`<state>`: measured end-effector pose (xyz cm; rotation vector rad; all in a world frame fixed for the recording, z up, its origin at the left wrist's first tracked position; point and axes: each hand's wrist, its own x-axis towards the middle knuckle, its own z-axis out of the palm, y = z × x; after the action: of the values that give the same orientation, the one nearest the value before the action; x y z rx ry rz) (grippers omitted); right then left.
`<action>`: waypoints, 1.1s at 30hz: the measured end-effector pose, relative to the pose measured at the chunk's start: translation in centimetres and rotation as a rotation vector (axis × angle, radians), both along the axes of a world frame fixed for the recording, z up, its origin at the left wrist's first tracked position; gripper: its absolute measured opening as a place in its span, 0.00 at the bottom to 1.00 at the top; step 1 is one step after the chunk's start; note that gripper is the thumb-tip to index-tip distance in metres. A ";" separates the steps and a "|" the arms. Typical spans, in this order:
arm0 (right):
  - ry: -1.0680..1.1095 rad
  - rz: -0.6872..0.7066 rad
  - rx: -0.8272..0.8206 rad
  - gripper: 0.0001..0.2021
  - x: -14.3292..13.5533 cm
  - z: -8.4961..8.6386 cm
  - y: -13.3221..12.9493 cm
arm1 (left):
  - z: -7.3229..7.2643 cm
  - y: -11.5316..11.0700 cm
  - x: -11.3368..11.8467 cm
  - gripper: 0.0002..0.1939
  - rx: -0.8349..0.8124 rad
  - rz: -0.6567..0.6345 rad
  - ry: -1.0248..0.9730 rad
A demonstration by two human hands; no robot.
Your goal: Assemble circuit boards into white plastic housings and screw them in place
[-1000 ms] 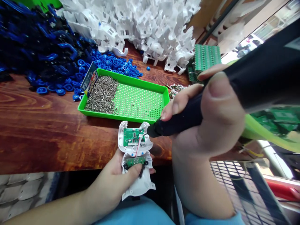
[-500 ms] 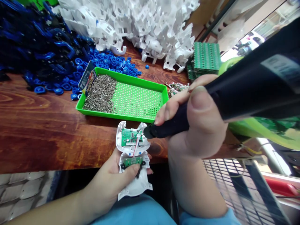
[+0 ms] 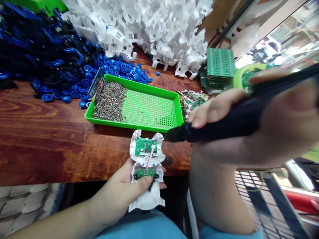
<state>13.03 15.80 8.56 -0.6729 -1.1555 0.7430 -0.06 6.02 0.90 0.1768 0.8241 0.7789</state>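
My left hand [image 3: 134, 186] is closed around a white plastic housing [image 3: 148, 197] in two hinged-looking halves, its thumb pressed on the lower half. Inside the upper half sits a green circuit board [image 3: 142, 147], joined by a thin red and white cable [image 3: 151, 154] to a smaller board [image 3: 146, 172] in the lower half. My right hand [image 3: 249, 126] is wrapped round a black electric screwdriver [image 3: 224, 127], blurred by motion. The screwdriver's tip points left and lies just right of the housing's upper half, near its corner.
Beyond the housing, a green perforated tray [image 3: 134, 126] holds a heap of small screws [image 3: 109, 101]. Blue buttons [image 3: 122, 68], black-and-blue parts [image 3: 50, 49] and white shells [image 3: 149, 30] are piled behind. Stacked green boards [image 3: 220, 63] and wired small boards [image 3: 193, 99] lie at right.
My right hand has drawn the screwdriver right, off the upper board and away from the housing. The left hand keeps its hold, and the housing appears slightly further right.
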 end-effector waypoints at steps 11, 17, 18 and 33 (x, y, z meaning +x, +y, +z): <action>-0.031 -0.076 0.154 0.10 -1.2 -3.6 6.1 | 0.4 0.2 0.1 0.23 -0.061 -0.010 0.023; -0.028 -0.105 0.163 0.15 -1.5 -4.0 6.1 | 0.2 0.2 0.1 0.24 -0.064 -0.013 0.004; -0.041 -0.118 0.151 0.15 -1.5 -4.0 6.1 | 0.2 0.2 0.1 0.24 -0.069 -0.009 -0.003; 0.041 -0.258 0.167 0.04 -0.9 -0.3 2.6 | -0.5 0.0 -0.1 0.25 0.020 0.016 -0.087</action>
<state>12.16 18.42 8.27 -0.6479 -1.0561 0.4349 -0.16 5.98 0.40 0.1533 0.7364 0.8044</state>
